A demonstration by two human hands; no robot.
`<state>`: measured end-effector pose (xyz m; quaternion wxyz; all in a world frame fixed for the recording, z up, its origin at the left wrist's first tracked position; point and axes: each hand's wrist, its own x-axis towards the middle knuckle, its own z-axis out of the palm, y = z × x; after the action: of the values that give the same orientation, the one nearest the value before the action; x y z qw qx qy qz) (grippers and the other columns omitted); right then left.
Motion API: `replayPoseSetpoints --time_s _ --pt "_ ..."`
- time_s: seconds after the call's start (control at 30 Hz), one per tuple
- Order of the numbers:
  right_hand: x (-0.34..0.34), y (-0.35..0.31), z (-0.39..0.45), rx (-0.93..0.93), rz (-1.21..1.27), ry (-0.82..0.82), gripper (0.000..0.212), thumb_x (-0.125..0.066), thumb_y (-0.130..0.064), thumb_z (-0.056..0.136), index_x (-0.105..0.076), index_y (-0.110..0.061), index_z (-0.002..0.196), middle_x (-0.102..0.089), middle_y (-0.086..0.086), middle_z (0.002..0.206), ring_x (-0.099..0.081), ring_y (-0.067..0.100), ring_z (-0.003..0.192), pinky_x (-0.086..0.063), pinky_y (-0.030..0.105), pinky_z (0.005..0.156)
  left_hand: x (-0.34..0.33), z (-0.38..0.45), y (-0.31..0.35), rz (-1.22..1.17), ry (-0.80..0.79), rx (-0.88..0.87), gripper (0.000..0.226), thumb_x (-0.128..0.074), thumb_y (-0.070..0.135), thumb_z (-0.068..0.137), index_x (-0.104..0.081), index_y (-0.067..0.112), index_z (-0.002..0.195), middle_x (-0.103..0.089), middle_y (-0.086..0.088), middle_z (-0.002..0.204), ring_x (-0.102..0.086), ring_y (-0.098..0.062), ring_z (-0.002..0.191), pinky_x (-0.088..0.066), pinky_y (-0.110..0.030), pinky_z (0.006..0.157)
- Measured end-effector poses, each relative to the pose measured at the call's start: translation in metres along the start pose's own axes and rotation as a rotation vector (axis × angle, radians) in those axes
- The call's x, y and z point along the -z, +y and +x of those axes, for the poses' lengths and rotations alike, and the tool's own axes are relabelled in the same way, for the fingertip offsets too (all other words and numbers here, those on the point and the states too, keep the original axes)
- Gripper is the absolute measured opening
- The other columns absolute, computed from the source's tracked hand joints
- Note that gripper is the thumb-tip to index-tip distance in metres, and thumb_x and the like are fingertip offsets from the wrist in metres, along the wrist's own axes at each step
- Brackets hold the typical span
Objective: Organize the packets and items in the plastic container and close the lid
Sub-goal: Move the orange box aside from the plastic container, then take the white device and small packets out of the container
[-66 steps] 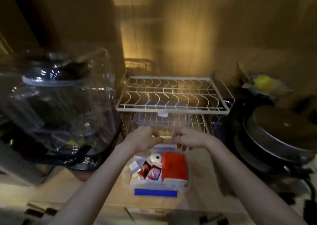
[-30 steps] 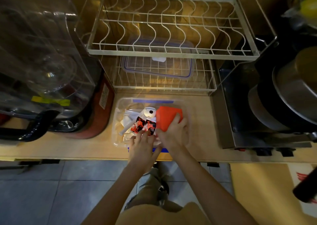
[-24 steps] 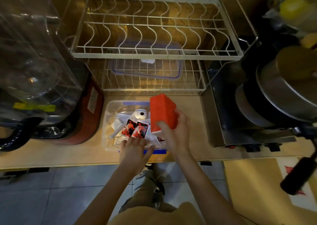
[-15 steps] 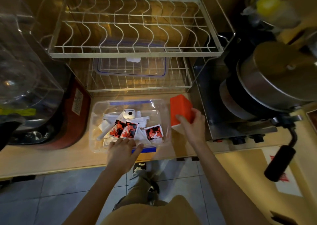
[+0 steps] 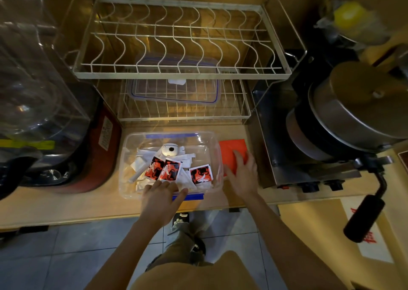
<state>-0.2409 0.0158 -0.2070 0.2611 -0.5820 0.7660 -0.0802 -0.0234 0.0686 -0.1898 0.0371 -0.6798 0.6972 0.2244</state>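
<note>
A clear plastic container (image 5: 132,190) with blue clips stands open on the wooden counter. Inside lie red-and-black packets (image 5: 164,169), white sachets (image 5: 141,163) and a small round white item (image 5: 170,150). My left hand (image 5: 160,198) rests on the container's near rim, fingers spread, holding nothing. An orange box (image 5: 231,151) lies flat on the counter just right of the container. My right hand (image 5: 242,174) lies on top of that box with the fingers extended. The container's clear lid (image 5: 176,91) with a blue seal sits on the lower shelf of the wire rack behind.
A white two-tier wire dish rack (image 5: 181,73) stands right behind the container. A red-based appliance with clear plastic jugs (image 5: 44,117) crowds the left. A metal stove (image 5: 309,157) with a lidded pan (image 5: 353,110) and black handle (image 5: 364,216) stands at the right.
My right hand lifted the orange box out of the container and laid it flat on the counter to the right. My left hand stayed at the near rim.
</note>
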Motion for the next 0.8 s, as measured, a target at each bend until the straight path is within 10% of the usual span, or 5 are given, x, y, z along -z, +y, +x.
replayPoseSetpoints --time_s 0.33,0.5,0.8 --pt "0.018 -0.068 -0.002 0.279 0.156 0.202 0.035 -0.036 -0.028 0.096 -0.056 -0.010 0.118 -0.055 0.010 0.123 -0.043 0.023 0.116 -0.036 0.039 0.104 0.041 0.007 -0.008 -0.605 0.017 0.107 0.019 -0.050 0.017 0.091 -0.067 0.010 0.096 -0.070 -0.009 0.101 -0.063 -0.023 0.094 -0.043 -0.026 0.073" --pt "-0.009 -0.123 0.005 0.358 0.254 0.015 0.024 -0.048 -0.021 0.094 -0.063 -0.009 0.108 -0.063 0.006 0.113 -0.060 0.023 0.100 -0.039 0.027 0.085 0.055 0.033 -0.040 -0.381 0.223 0.158 0.033 -0.045 -0.011 0.081 -0.064 0.000 0.106 -0.063 -0.024 0.112 -0.063 -0.037 0.096 -0.048 -0.038 0.083" --pt "-0.078 -0.151 0.025 -0.001 0.315 -0.092 0.049 -0.065 -0.029 0.084 -0.049 -0.005 0.124 -0.056 0.016 0.125 -0.051 0.029 0.118 -0.043 0.036 0.097 0.053 0.072 -0.048 -0.011 -0.114 0.153 0.036 -0.040 -0.006 0.088 -0.049 0.002 0.122 -0.048 -0.018 0.133 -0.044 -0.029 0.125 -0.035 -0.033 0.105"
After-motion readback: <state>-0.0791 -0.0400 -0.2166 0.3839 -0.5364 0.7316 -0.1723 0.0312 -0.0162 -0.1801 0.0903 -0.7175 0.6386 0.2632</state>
